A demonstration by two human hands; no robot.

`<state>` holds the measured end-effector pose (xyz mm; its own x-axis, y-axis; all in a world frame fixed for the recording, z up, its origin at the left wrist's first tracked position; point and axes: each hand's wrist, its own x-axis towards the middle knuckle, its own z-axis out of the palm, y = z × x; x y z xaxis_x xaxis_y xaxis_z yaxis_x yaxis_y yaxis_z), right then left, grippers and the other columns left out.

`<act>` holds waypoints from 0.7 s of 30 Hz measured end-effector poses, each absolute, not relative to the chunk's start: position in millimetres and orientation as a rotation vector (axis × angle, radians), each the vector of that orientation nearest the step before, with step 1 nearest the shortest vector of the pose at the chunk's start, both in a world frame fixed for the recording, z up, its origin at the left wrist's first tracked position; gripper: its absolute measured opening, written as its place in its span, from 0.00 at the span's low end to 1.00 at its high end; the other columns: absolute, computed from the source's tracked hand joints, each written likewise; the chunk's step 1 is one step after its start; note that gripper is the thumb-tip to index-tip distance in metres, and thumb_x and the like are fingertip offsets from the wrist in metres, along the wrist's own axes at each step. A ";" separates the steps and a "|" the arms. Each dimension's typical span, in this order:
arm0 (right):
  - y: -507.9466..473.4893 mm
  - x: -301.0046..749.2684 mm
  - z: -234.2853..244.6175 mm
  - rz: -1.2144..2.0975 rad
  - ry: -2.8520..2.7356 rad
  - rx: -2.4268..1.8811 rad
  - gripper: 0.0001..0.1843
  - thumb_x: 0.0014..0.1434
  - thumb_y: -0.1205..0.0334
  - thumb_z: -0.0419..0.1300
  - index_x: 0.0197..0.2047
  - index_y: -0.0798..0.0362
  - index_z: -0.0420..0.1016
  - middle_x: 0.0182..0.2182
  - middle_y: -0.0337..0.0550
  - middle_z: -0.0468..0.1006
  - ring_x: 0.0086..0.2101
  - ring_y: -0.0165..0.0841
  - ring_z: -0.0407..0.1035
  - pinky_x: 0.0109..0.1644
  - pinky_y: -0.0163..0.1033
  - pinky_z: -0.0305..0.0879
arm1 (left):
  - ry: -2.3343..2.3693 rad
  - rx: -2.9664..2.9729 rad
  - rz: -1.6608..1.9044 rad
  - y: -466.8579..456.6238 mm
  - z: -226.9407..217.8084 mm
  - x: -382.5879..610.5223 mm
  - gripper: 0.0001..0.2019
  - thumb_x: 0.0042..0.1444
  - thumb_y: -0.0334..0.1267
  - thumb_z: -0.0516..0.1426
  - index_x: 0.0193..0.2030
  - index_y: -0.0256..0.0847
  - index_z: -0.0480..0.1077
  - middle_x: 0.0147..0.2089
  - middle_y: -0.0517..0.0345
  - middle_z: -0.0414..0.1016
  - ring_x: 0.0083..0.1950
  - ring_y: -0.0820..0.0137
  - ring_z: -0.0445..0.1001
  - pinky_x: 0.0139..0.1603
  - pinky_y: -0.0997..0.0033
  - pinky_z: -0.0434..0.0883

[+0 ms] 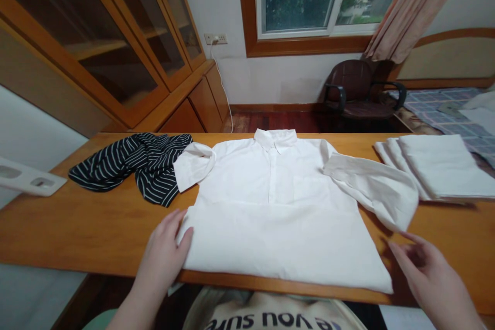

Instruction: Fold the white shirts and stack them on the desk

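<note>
A white collared shirt lies front up on the wooden table, its lower part folded upward in a wide band. My left hand rests at the band's left edge, thumb and fingertips apart and touching the cloth. On the other side, my right hand is by the cuff end of the right-hand sleeve. Its thumb and forefinger are apart, with the forefinger tip close to or touching the cuff; its other fingers curl inward. The shorter-looking left-hand sleeve is bent outward beside the collar side.
A black striped garment lies crumpled at the left, meeting the left-hand sleeve. Folded white cloths are stacked at the right. A white slotted plastic piece juts over the left end of the table. Behind stand a cabinet and an armchair.
</note>
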<state>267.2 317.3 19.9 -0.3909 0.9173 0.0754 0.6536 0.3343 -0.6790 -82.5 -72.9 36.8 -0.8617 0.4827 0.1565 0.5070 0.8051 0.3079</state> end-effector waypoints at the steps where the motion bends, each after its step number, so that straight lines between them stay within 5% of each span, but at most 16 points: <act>1: 319.7 261.3 27.3 0.664 -2.169 -1.396 0.22 0.48 0.41 0.58 0.42 0.44 0.71 0.27 0.45 0.75 0.26 0.46 0.71 0.29 0.51 0.66 | -2.882 -0.913 -0.526 -58.4 40.7 -75.9 0.24 0.57 0.48 0.48 0.55 0.34 0.66 0.58 0.39 0.65 0.59 0.53 0.64 0.61 0.51 0.61; 5: 336.0 223.2 56.1 0.147 -2.179 -1.214 0.25 0.52 0.45 0.55 0.49 0.50 0.69 0.43 0.55 0.73 0.48 0.54 0.66 0.50 0.57 0.62 | -2.727 -1.640 -0.531 17.4 51.0 -32.2 0.20 0.60 0.41 0.49 0.59 0.44 0.65 0.65 0.46 0.59 0.65 0.56 0.57 0.63 0.51 0.58; 9: 367.1 182.3 70.6 -0.022 -2.186 -1.108 0.28 0.52 0.49 0.58 0.54 0.56 0.66 0.55 0.60 0.65 0.55 0.53 0.59 0.55 0.53 0.57 | -2.416 -2.371 -0.455 82.4 39.7 11.0 0.28 0.58 0.50 0.52 0.66 0.55 0.54 0.71 0.54 0.46 0.71 0.53 0.41 0.66 0.40 0.43; 12: 392.8 161.9 73.1 -0.024 -2.358 -1.190 0.32 0.50 0.50 0.61 0.55 0.57 0.65 0.53 0.62 0.68 0.50 0.51 0.63 0.48 0.50 0.58 | -2.430 -2.470 -0.386 103.9 21.2 24.8 0.30 0.59 0.56 0.49 0.67 0.55 0.51 0.72 0.52 0.43 0.71 0.49 0.38 0.64 0.34 0.38; 16: 423.0 155.4 70.1 0.219 -2.604 -1.513 0.24 0.51 0.47 0.59 0.44 0.57 0.75 0.36 0.58 0.77 0.36 0.44 0.68 0.36 0.44 0.55 | -2.461 -2.455 -0.397 103.9 7.7 25.1 0.31 0.59 0.58 0.45 0.68 0.54 0.48 0.72 0.53 0.42 0.71 0.50 0.37 0.64 0.34 0.36; 21: 473.1 174.0 67.2 0.453 -2.023 -1.775 0.24 0.51 0.49 0.59 0.43 0.60 0.78 0.29 0.56 0.77 0.26 0.39 0.66 0.30 0.43 0.55 | -2.468 -2.430 -0.387 97.4 9.5 22.9 0.31 0.59 0.58 0.46 0.68 0.54 0.47 0.72 0.55 0.43 0.71 0.51 0.39 0.64 0.35 0.37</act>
